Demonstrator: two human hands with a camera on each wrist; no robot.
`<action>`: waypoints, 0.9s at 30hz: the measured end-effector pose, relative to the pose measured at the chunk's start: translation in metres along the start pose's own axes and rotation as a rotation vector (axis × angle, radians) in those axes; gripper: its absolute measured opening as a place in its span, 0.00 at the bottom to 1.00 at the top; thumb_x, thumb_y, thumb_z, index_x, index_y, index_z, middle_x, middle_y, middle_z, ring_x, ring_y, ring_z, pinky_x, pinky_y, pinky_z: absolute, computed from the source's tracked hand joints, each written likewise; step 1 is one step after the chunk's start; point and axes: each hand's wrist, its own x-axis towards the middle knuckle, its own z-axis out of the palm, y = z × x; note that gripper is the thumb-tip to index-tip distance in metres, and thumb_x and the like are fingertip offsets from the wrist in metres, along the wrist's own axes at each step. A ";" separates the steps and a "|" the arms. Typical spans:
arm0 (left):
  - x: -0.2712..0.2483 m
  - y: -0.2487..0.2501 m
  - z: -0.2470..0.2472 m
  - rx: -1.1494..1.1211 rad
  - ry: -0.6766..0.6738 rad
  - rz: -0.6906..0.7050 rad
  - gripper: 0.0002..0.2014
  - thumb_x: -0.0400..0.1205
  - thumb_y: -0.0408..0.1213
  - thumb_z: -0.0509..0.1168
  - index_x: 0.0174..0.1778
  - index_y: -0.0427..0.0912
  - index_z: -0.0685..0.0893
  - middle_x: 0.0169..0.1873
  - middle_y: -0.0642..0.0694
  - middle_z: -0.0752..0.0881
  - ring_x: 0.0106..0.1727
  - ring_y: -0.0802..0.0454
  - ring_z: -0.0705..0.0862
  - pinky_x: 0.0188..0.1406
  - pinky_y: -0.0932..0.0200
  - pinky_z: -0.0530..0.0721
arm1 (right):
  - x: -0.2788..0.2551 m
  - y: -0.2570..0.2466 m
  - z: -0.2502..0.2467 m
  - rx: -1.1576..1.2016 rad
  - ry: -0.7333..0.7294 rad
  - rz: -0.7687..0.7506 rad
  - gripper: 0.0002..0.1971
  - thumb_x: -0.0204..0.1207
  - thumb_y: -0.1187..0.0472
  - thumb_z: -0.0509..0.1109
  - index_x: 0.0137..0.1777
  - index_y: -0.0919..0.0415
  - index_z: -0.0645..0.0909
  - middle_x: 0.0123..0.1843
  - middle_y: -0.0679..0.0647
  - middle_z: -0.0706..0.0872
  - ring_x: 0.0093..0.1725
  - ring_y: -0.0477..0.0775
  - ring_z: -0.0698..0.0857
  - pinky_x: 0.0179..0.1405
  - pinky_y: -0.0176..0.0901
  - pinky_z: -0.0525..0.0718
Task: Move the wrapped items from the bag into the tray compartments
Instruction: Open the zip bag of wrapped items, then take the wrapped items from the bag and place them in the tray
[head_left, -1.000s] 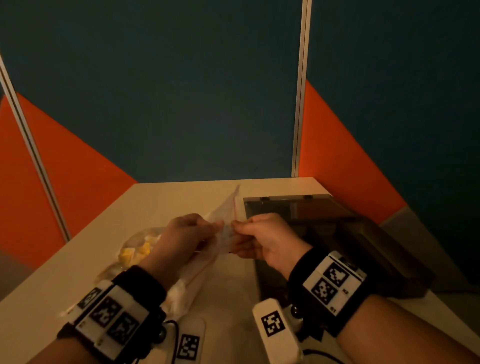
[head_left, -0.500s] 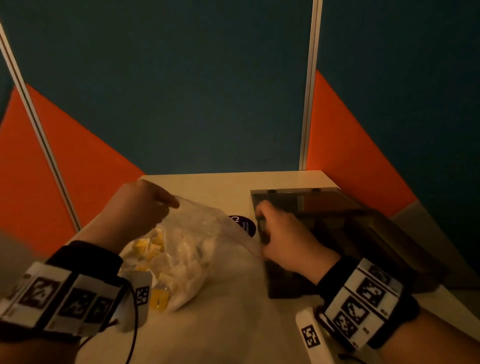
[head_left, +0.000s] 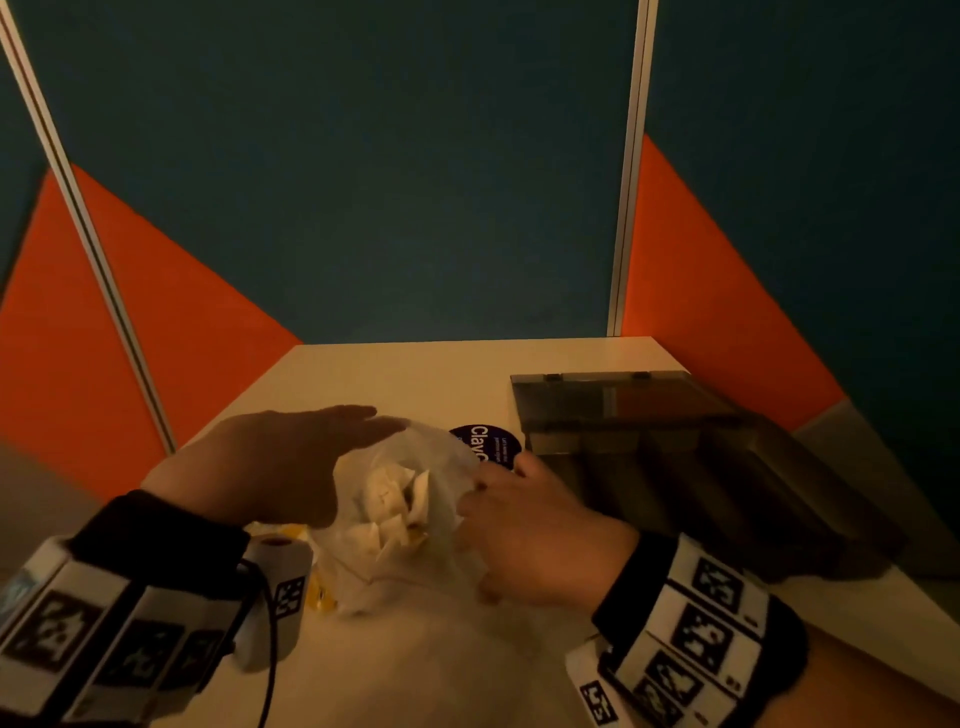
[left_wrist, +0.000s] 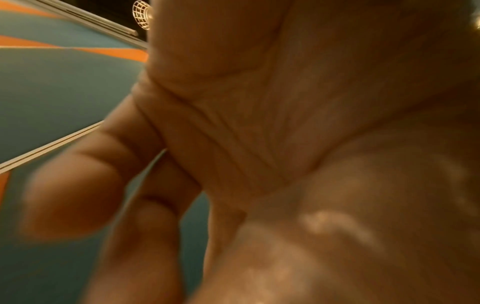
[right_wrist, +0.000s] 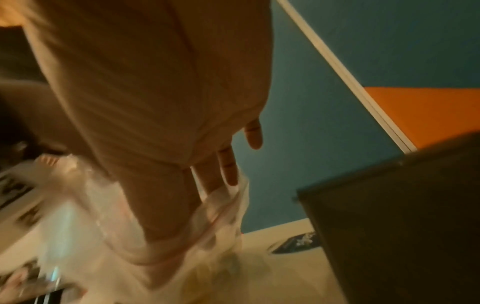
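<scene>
A clear plastic bag (head_left: 415, 467) lies on the table with its mouth open, holding several white and yellow wrapped items (head_left: 395, 504). My left hand (head_left: 306, 457) hovers flat over the bag's left side, fingers straight and holding nothing; in the left wrist view its palm (left_wrist: 259, 123) fills the frame. My right hand (head_left: 524, 530) is at the right edge of the bag's mouth. In the right wrist view its fingers (right_wrist: 228, 164) are straight, with the bag's rim (right_wrist: 221, 216) draped round them. The dark compartment tray (head_left: 779, 499) stands right of the bag, lid (head_left: 613, 405) raised.
A dark round sticker (head_left: 485, 444) lies on the table between bag and tray. Teal and orange partition walls (head_left: 415, 182) close in the table at the back and sides. Bare tabletop (head_left: 415, 374) lies beyond the bag.
My left hand has let go of the bag's top and spread flat above it. My right hand has come from the tray's front corner back to the bag's mouth.
</scene>
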 end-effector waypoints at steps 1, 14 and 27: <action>-0.006 0.007 -0.003 0.034 0.036 -0.003 0.42 0.71 0.41 0.66 0.64 0.87 0.49 0.71 0.74 0.48 0.63 0.54 0.74 0.52 0.58 0.79 | -0.001 0.000 -0.005 0.073 0.056 0.003 0.19 0.75 0.51 0.69 0.65 0.51 0.80 0.69 0.51 0.79 0.75 0.56 0.65 0.71 0.60 0.59; -0.019 0.047 0.012 -0.092 0.458 0.070 0.37 0.69 0.35 0.62 0.72 0.70 0.60 0.75 0.61 0.65 0.59 0.51 0.80 0.39 0.57 0.82 | 0.075 -0.014 -0.017 0.400 -0.050 0.064 0.17 0.77 0.58 0.69 0.60 0.69 0.79 0.58 0.64 0.84 0.55 0.61 0.83 0.43 0.42 0.77; -0.024 0.036 0.022 -0.098 0.449 0.050 0.39 0.70 0.29 0.60 0.71 0.71 0.59 0.76 0.63 0.62 0.49 0.54 0.82 0.32 0.55 0.86 | 0.079 0.001 -0.003 0.828 0.201 0.304 0.04 0.77 0.59 0.68 0.46 0.56 0.84 0.40 0.49 0.81 0.48 0.54 0.84 0.54 0.47 0.85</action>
